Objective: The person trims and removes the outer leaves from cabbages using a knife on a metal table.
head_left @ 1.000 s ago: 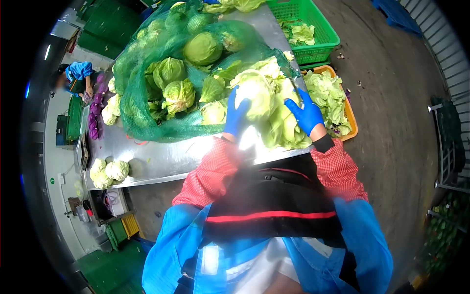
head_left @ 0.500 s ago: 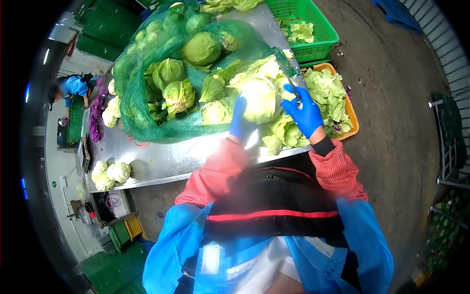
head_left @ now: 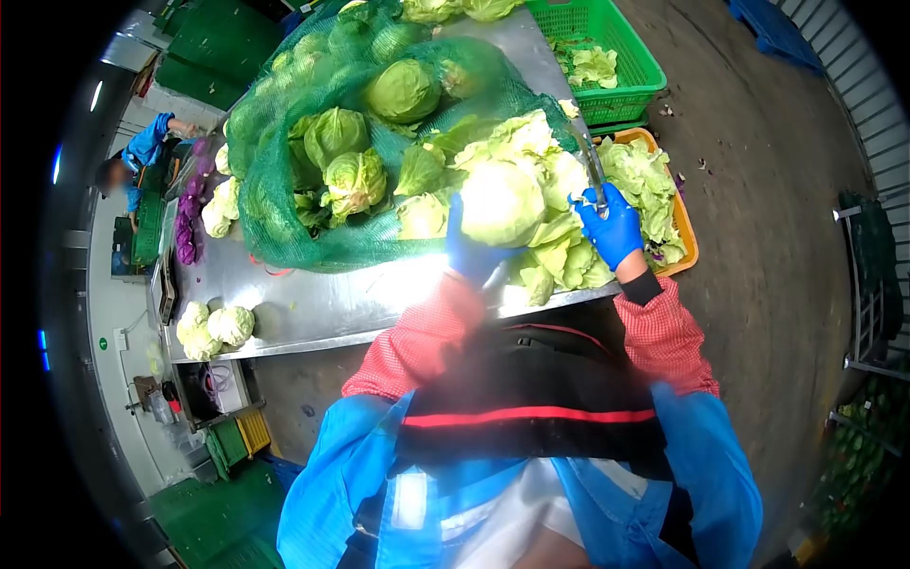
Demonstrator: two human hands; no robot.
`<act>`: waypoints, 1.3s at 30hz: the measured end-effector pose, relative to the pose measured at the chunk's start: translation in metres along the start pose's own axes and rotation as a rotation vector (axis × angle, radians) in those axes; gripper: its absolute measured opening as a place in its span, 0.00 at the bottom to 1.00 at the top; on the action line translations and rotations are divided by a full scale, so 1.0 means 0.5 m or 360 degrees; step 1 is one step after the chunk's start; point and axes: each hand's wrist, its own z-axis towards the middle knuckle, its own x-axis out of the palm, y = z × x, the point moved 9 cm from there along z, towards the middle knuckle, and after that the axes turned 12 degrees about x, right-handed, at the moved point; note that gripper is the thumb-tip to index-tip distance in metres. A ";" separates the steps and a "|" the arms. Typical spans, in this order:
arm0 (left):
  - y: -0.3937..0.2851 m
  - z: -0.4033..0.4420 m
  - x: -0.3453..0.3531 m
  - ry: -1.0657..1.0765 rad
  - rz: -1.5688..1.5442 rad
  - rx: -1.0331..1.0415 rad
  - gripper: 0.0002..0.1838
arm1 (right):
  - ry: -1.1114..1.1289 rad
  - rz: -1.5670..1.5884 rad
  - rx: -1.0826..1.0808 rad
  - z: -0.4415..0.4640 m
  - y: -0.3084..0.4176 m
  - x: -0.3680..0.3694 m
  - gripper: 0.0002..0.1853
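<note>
A pale, brightly lit cabbage head [head_left: 501,203] is cupped from its left and underside by my blue-gloved left hand [head_left: 471,248]. My blue-gloved right hand [head_left: 611,228], right of the head, has its fingers wrapped round a knife [head_left: 594,171] whose blade points up and away. Loose pale green leaves [head_left: 565,254] lie between the head and my right hand, at the table's front edge. Left of my left hand, a green net [head_left: 313,248] spreads over and around several cabbages, among them a leafy one [head_left: 354,182].
The metal table [head_left: 332,308] holds trimmed heads [head_left: 230,325] at its left corner and purple cabbages [head_left: 187,228] on its far left side. On the right are an orange crate [head_left: 689,248] of leaves and a green crate [head_left: 637,90]. A co-worker [head_left: 147,147] bends at far left.
Outer leaves have come away from the head, which now shows rounder and paler. My right hand has moved right with the knife, away from the head. The co-worker has shifted and stretched out an arm.
</note>
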 end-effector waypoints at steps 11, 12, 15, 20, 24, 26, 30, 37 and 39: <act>0.008 -0.006 -0.001 0.0210 -0.0142 -0.0091 0.35 | 0.0401 0.0203 0.0146 0.027 0.071 0.027 0.17; 0.001 -0.009 -0.008 0.0143 -0.0135 -0.0095 0.35 | 0.0389 0.0220 0.0039 0.024 0.065 0.017 0.17; -0.030 -0.024 -0.001 -0.0060 -0.0067 -0.0063 0.40 | 0.0177 0.0304 -0.0275 0.009 0.078 -0.022 0.30; 0.002 -0.036 0.076 0.0272 -0.0157 -0.0367 0.52 | 0.0047 -0.1012 -0.0136 -0.035 0.127 0.028 0.51; -0.016 -0.026 0.056 0.0236 0.0350 -0.0423 0.50 | 0.0202 -0.0579 -0.0274 -0.052 0.141 0.065 0.49; -0.067 -0.012 0.052 0.0024 0.0568 -0.0119 0.47 | 0.0181 -0.0631 -0.0214 -0.056 0.132 0.076 0.48; -0.026 -0.015 -0.014 -0.0005 0.0364 -0.0167 0.40 | 0.0058 -0.0948 -0.0220 -0.077 0.146 0.091 0.49; -0.010 -0.004 -0.058 -0.0193 0.0127 -0.0204 0.45 | -0.0214 -0.0729 -0.0803 -0.119 0.182 0.113 0.32; -0.013 -0.008 -0.050 -0.0103 0.0107 -0.0185 0.43 | -0.0281 -0.0668 -0.0761 -0.108 0.178 0.089 0.25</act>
